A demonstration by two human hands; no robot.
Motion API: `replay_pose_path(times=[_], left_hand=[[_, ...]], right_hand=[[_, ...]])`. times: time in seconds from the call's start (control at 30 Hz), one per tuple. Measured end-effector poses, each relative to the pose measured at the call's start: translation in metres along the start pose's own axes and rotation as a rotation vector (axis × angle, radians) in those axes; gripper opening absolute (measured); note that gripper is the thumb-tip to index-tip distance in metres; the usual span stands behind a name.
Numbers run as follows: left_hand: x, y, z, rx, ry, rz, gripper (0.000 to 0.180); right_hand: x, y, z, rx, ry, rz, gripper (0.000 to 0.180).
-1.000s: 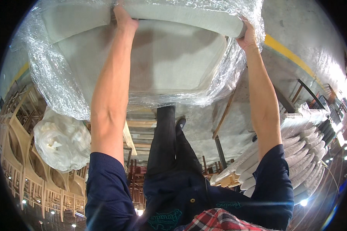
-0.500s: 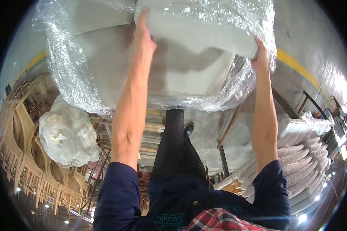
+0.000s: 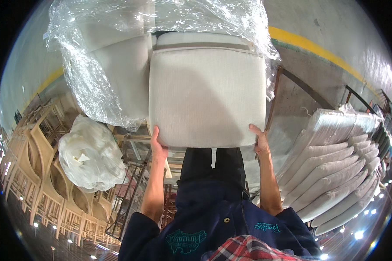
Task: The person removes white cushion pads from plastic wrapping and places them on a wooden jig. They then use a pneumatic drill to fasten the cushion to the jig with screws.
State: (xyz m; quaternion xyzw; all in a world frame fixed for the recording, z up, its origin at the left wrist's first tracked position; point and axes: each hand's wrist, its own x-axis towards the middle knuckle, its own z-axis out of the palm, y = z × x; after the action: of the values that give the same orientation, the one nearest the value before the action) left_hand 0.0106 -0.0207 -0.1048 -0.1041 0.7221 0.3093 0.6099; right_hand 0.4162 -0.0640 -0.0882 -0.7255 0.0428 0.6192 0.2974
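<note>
Two hands grip one beige seat cushion (image 3: 207,93): left hand (image 3: 158,148) at 7 o'clock, right hand (image 3: 260,141) at 5. Fingers of both wrap its lower edge. One plastic-wrapped bundle (image 3: 89,158) sits at 9 o'clock.

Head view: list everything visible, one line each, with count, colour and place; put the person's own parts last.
Seat cushion: one, beige, centre, held at its near corners.
Plastic wrap: one clear sheet, upper left, draped over a pale upholstered piece beside the cushion.
Plastic bundle: one, white, crumpled, left of centre.
Wooden chair frames: several, light wood, far left; exact count unclear.
Stacked cushions: many, grey-white, right side.
Floor stripe: one, yellow, upper right.
Metal frame: dark, right of the cushion.
Left hand: at the cushion's near-left corner.
Right hand: at the near-right corner.
</note>
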Motion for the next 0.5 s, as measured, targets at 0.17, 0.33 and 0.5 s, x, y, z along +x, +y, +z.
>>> replay_pose_path(times=[0.17, 0.33, 0.5], left_hand=[[0.06, 0.018, -0.053, 0.154, -0.26, -0.125, 0.084], [0.108, 0.05, -0.01, 0.408, -0.247, -0.178, 0.089], [0.068, 0.041, -0.007, 0.52, -0.275, -0.031, 0.098]], right_hand=[[0.048, 0.003, -0.035, 0.133, -0.165, 0.121, 0.063], [0.093, -0.028, -0.011, 0.16, -0.276, 0.079, 0.069], [0.054, -0.033, -0.008, -0.051, -0.234, 0.059, 0.079]])
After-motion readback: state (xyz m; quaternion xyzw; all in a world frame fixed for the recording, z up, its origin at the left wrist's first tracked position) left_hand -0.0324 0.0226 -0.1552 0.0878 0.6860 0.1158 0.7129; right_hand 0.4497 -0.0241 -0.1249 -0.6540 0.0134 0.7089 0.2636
